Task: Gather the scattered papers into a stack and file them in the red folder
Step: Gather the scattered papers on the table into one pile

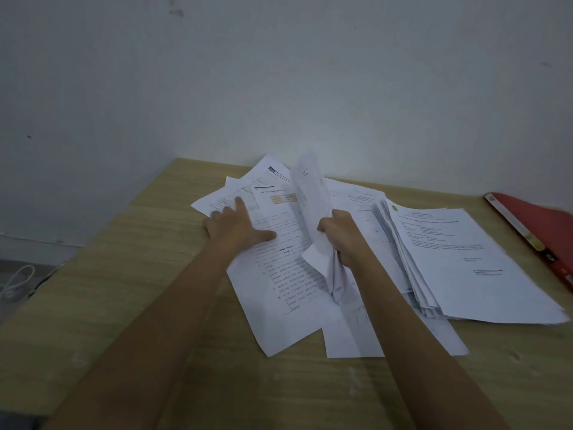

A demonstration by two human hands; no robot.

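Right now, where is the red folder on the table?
In the head view, the red folder lies at the right edge of the picture, on the wooden table near the wall, just right of the thick stack of papers.

Desk (124, 290): light wood-grain top, pale scuff marks toward the near edge. Far edge meets the wall (279, 72); left edge runs diagonally across the view.

Wall: plain, pale grey-white, a few small dark marks high up and at left.

Left of the desk, lower down: white cable (18, 280) lying in a loop on a dim grey floor (12, 305). Cable ends not visible.
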